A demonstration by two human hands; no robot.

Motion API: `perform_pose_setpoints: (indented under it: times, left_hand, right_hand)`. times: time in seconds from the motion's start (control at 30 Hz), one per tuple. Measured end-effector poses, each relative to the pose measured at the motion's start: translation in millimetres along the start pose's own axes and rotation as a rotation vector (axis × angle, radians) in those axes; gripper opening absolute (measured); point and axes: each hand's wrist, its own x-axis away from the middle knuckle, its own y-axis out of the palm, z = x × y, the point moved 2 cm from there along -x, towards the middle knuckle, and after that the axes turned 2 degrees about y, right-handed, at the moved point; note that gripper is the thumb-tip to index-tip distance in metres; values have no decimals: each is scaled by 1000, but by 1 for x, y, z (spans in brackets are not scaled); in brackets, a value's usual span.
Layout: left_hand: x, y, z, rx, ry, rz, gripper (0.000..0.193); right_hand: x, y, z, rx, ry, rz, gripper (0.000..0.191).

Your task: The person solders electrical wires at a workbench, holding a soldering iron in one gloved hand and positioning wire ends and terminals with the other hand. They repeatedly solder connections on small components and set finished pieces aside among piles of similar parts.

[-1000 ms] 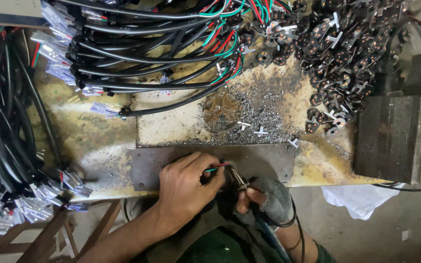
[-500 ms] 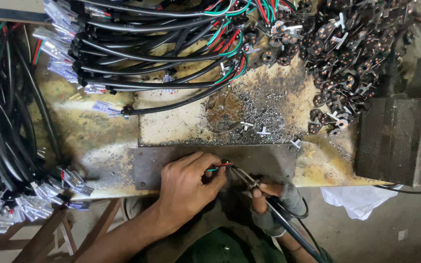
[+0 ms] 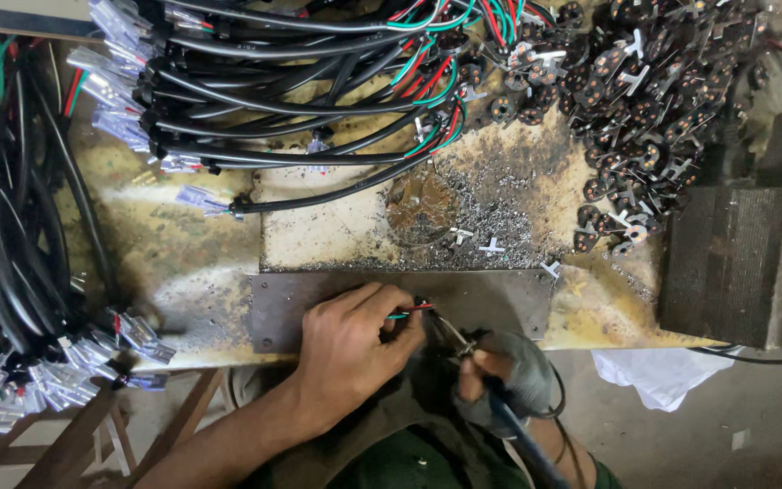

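My left hand (image 3: 355,340) rests on a dark metal plate (image 3: 500,294) at the bench's near edge and pinches the thin red and green wires (image 3: 406,312) of a cable end. My right hand (image 3: 500,373), in a grey fingerless glove, grips a soldering iron (image 3: 463,346) by its dark handle. The iron's tip points up and left and sits right at the bare wire ends between my two hands.
Bundles of black cables (image 3: 255,100) with clear-sleeved terminals cover the back and left of the stained bench (image 3: 183,263). A heap of small black plug parts (image 3: 644,100) lies at the back right. A dark metal block (image 3: 735,263) stands at the right; white cloth (image 3: 653,376) hangs below.
My right hand has shifted slightly right and down, with the iron's tip staying at the wire ends. My left hand has kept its place on the plate.
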Motion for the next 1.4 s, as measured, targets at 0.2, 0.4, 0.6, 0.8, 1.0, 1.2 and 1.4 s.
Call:
perform_pose_setpoints:
  times: [0.2,0.4,0.6,0.8,1.0,1.2,1.4]
  left_hand:
    - [2,-1,-2,-9,37,17,15]
    - [6,1,-6,-20,28,34,14]
    - [8,1,-7,-23,43,43,14]
    - [9,-1,-4,-28,35,50,13]
    - [9,-2,-8,-18,56,54,13]
    - [9,-2,-12,-3,54,48,14]
    - [9,-2,-11,-2,53,53,14]
  right_hand:
    - [10,3,7,0,-276,384,22]
    - [7,1,23,80,5,64,14]
    - [19,15,3,98,-308,348,21]
    - [8,19,-10,38,-217,505,28]
    - [9,17,-10,-43,-195,473,27]
    - [10,29,0,134,-232,560,20]
    - [21,30,20,-60,-129,540,16]
